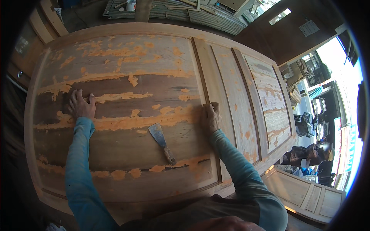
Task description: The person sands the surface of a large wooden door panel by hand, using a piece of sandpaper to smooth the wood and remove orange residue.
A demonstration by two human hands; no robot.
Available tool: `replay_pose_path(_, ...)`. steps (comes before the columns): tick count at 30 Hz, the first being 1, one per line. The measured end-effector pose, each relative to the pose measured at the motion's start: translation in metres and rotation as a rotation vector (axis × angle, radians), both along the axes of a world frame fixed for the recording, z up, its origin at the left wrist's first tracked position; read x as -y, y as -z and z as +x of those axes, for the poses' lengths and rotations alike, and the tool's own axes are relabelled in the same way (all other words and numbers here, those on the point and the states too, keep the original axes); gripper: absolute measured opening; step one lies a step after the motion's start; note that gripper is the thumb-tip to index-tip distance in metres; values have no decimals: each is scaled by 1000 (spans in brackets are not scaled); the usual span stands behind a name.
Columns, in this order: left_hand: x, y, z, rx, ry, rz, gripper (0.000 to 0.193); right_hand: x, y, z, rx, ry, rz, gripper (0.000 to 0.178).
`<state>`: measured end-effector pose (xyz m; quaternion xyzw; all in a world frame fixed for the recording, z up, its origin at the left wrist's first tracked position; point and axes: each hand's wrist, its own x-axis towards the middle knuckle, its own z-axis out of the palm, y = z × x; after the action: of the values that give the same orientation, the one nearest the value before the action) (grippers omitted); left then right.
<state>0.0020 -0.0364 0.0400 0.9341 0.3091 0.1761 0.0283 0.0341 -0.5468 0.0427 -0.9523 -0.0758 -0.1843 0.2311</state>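
Observation:
A large wooden panelled door lies flat before me, its boards streaked with orange filler. My left hand rests on the left part of the big panel, fingers spread and apart, at the end of a filler streak. My right hand is closed, with its fingers curled against the moulding at the panel's right side. Whatever it may hold is hidden by the fingers. Between my hands, nearer to me, a putty knife with a wide, worn blade lies on the wood, touched by neither hand.
Another panelled door lies at the lower right. A dark brown door stands at the far right. Corrugated sheets and a white tub are beyond the far edge. A person is at the right.

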Motion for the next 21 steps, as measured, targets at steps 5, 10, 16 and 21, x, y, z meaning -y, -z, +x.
replay_pose_path(5,7,2,8,16,48,-12,54,-11,0,131,-1,74,-72,17)
replay_pose_path(10,5,3,6,-7,26,-3,54,-18,-1,138,10,58,-53,20)
replay_pose_path(16,-5,14,-6,-42,-1,59,57,9,-7,-28,-82,-85,103,20)
replay_pose_path(21,-15,25,6,25,30,78,56,-9,4,121,64,-28,-56,18)
